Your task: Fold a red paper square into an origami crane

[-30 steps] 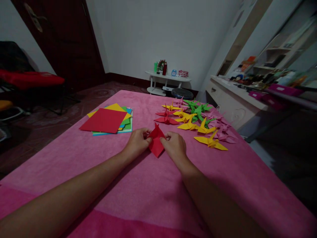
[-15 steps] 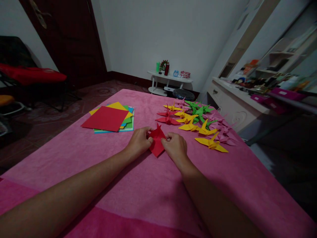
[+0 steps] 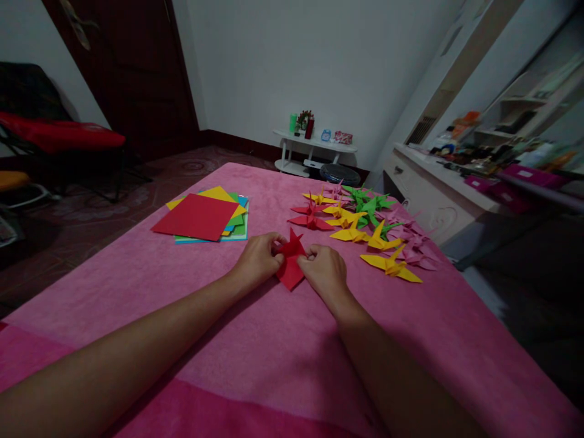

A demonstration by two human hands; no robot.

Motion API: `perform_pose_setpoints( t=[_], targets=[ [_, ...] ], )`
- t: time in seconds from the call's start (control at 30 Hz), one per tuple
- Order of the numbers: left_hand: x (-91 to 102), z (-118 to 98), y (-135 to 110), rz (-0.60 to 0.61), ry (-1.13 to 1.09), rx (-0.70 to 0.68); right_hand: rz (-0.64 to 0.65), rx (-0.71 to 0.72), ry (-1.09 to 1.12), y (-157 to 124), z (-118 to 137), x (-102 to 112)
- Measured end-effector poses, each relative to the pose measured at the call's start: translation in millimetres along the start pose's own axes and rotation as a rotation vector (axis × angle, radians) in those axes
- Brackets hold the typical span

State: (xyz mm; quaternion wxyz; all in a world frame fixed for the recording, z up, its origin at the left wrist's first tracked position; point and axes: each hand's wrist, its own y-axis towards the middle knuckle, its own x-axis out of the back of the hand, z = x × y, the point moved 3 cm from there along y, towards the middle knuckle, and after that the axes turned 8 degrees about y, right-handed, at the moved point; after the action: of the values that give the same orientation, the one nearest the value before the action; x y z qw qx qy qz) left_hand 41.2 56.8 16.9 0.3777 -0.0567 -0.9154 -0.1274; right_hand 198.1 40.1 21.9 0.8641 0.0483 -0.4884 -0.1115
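A partly folded red paper piece [image 3: 291,261] lies on the pink cloth [image 3: 283,340] between my two hands. My left hand [image 3: 257,260] pinches its left edge with curled fingers. My right hand [image 3: 323,267] pinches its right edge, fingers bent in. Two small points of the paper stick up at its far end. Beyond my right hand lie several finished paper cranes [image 3: 360,225] in red, yellow, green and pink. To the left of my hands sits a stack of coloured square sheets [image 3: 201,216] with a red one on top.
The pink cloth covers a table that ends near a dark bin [image 3: 340,174] and a low white shelf table [image 3: 314,152]. A white dresser [image 3: 429,194] crowded with items stands at right. A chair with a red cushion [image 3: 64,137] and a dark door [image 3: 132,79] are at left.
My hands have drawn slightly closer together on the red paper, narrowing its fold. The view has shifted a little; the cranes and the stack have not moved.
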Motion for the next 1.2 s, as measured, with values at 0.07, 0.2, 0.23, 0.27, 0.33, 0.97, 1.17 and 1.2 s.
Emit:
perform_pose_setpoints(
  t=[0.07,0.2,0.23,0.27,0.33,0.97,1.17,1.2],
  targets=[
    [1.6,0.7,-0.1,-0.007,0.048,-0.008,0.007,0.007,-0.005,-0.4,0.0,-0.3],
    [4.9,1.6,-0.8,-0.019,0.192,-0.002,0.03,0.048,0.049,-1.3,0.9,-1.0],
    [5.3,1.8,-1.1,-0.016,0.211,0.007,0.023,0.079,0.091,-1.4,1.7,-0.2],
    [5.6,2.1,-1.3,-0.014,0.22,0.013,-0.001,0.12,0.142,-1.6,2.7,1.6],
    [5.3,2.7,-1.5,-0.008,0.225,0.016,-0.089,0.231,0.249,-2.3,5.2,8.0],
    [3.8,9.8,5.6,0.011,0.208,0.053,0.268,0.875,-0.009,-11.5,20.9,20.5],
    [6.0,8.4,7.2,0.041,0.11,0.045,0.315,0.869,0.02,-10.5,20.4,21.0],
    [6.4,9.1,7.7,0.045,0.065,0.044,0.316,0.863,0.023,-10.0,19.8,21.0]
  ],
)
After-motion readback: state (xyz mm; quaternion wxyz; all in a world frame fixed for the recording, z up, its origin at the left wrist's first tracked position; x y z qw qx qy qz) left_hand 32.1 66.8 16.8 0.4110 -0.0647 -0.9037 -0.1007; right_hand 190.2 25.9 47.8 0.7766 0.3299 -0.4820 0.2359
